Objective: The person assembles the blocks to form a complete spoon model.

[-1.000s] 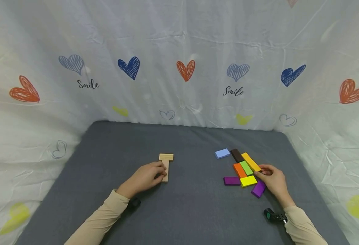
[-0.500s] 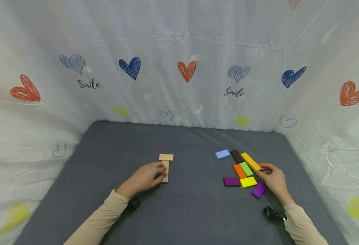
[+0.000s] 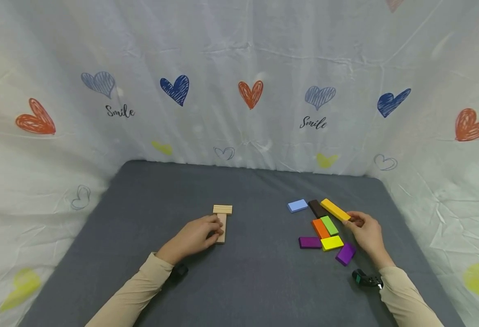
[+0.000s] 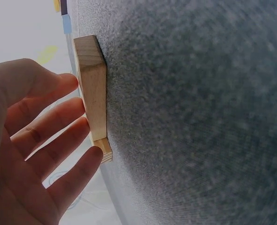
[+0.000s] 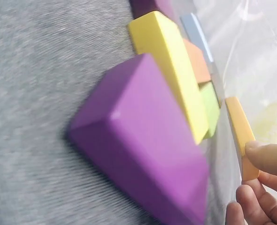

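Note:
My right hand (image 3: 367,232) pinches one end of a long amber-yellow block (image 3: 334,209) between thumb and fingers. In the right wrist view that amber block (image 5: 241,125) tilts clear of the grey cloth. Close by lie a dark brown block (image 3: 318,208), a green one (image 3: 329,225), an orange one (image 3: 319,228), a bright yellow one (image 3: 332,243) and a purple block (image 3: 346,254). Over on the left, my left hand (image 3: 196,235) rests its loosely extended fingertips along a plain wooden block (image 4: 95,98). Beyond this block's far end a ridged wooden piece (image 3: 222,209) lies crosswise, forming a T.
A light blue block (image 3: 297,205) lies at the far left of the coloured group, and a second purple block (image 3: 310,242) at its near left. Grey cloth covers the table (image 3: 259,281). A white curtain (image 3: 206,122) printed with hearts stands around its back and sides.
My right hand has raised the amber block off the group and moved it slightly away, with its near end lifted from beside the green block. The left hand stays in place.

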`<state>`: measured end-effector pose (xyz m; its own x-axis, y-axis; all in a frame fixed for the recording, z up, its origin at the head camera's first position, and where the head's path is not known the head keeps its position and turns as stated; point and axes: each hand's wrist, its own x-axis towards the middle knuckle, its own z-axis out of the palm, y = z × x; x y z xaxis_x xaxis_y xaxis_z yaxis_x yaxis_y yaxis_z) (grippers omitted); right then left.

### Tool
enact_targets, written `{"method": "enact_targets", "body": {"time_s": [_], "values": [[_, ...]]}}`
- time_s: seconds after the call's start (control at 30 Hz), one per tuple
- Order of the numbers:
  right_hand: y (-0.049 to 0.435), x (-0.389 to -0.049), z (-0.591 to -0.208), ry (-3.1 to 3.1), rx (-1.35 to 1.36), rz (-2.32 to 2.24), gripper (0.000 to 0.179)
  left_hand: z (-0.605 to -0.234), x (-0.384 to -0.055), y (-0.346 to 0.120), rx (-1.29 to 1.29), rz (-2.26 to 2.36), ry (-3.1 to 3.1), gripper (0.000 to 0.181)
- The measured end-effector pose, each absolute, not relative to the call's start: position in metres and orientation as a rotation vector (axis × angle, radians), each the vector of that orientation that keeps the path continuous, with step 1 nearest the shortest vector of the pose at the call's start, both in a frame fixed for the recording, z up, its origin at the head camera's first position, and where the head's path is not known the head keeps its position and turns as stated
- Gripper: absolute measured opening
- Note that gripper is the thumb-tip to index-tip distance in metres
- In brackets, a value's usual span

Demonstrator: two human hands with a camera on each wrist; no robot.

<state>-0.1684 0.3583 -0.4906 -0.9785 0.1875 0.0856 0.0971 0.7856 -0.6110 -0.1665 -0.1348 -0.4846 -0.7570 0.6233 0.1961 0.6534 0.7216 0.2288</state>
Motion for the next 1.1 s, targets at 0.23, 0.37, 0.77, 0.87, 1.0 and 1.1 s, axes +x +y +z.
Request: {"method": "enact_targets", "body": {"time_s": [0.23, 0.37, 0.77, 0.87, 1.0, 1.1], "values": [[0.350, -0.180, -0.481, -2.822, -0.204, 0.972, 0.038, -0.484, -0.167, -0.135, -1.059, -0.447, -2.815, 0.011], [0.338, -0.190, -0.476, -2.799, -0.167, 0.996, 0.035, -0.484, -0.168, -0.134, -1.061, -0.457, -2.818, 0.011], [0.295, -0.218, -0.473, -2.792, 0.044, 1.077, 0.034, -0.486, -0.169, -0.136, -1.064, -0.452, -2.835, 0.012], [0.284, -0.225, -0.473, -2.793, 0.059, 1.110, 0.034, -0.487, -0.169, -0.135, -1.050, -0.459, -2.840, 0.011], [0.269, -0.231, -0.475, -2.791, 0.064, 1.163, 0.033, -0.487, -0.169, -0.135, -1.047, -0.463, -2.841, 0.011], [0.256, -0.236, -0.476, -2.783, 0.108, 1.205, 0.033, -0.487, -0.169, -0.135, -1.051, -0.459, -2.838, 0.011]]}}
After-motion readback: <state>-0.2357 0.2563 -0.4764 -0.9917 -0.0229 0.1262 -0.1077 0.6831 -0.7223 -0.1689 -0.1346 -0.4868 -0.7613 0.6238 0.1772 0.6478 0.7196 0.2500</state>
